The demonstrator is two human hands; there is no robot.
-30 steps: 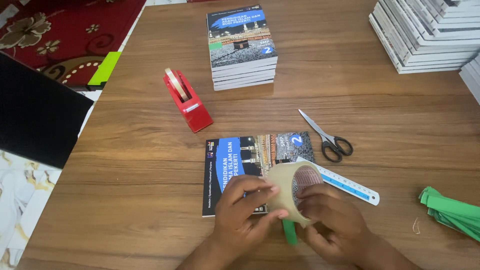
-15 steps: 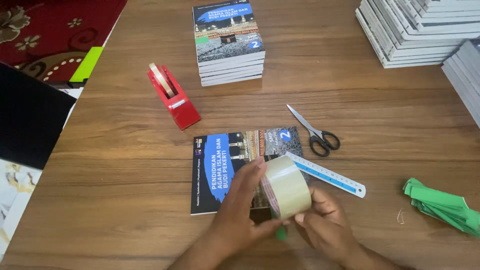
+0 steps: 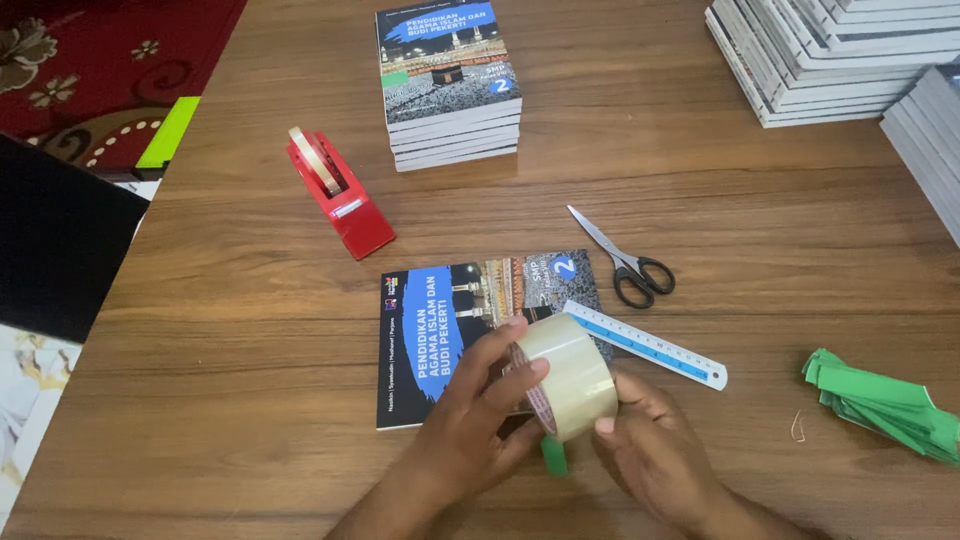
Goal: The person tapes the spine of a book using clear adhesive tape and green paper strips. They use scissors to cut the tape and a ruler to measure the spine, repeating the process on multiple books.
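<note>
- Wooden tabletop [image 3: 250, 330] fills the head view; a red patterned rug shows at the upper left corner.
- Roll of clear packing tape [image 3: 570, 375] is held just above the near edge of a single book [image 3: 440, 335] lying flat with its cover up.
- Left hand [image 3: 470, 440] grips the roll from its open side: fingers curled, one fingertip pressed on the rim by the core, thumb on the outer band.
- Right hand [image 3: 655, 460] cups the roll from the right and below, fingers bent close together against the tape's outer surface. Whether a loose tape end is pinched, I cannot tell.
- Roll's axis runs roughly left to right, core opening turned to the left hand; both hands touch it, so neither is nearer.
- Small green strip [image 3: 553, 455] pokes out beneath the roll, between the two hands.
- Ruler [image 3: 660, 348] lies slanted just right of the roll; scissors [image 3: 625, 260] closed, beyond it.
- Red tape dispenser [image 3: 335, 190] sits well apart at upper left; book stack [image 3: 450, 85] behind it.
- Green paper strips [image 3: 880, 405] lie bunched at far right; pale stacks [image 3: 830, 55] at the top right corner.
</note>
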